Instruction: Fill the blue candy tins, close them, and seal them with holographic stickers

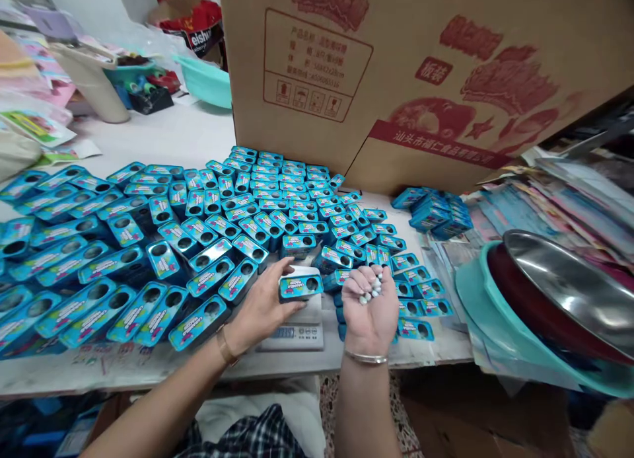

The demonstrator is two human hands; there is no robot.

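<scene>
Holding one blue box (301,286) in the left hand (262,303), thumb at the near side, fingers at the far side; printed end up, round hole to the right. Set directly over the scale (296,345), near the front edge of the table (163,131); cannot tell whether touching its pan. Cupping white pellets (375,289) in the right hand (370,316), palm up, fingers curled over, just right of the box. Wearing a band (226,347) on the left wrist, a silver bangle (365,358) on the right. Including also: many like boxes (242,279), crowded behind and to both sides, holes upward, several tilted; one printed carton (307,131) at the back; blue packs (440,215), piled at right; one steel bowl (574,279) over a dark red basin (510,299) and a teal basin (473,293), far right.
</scene>
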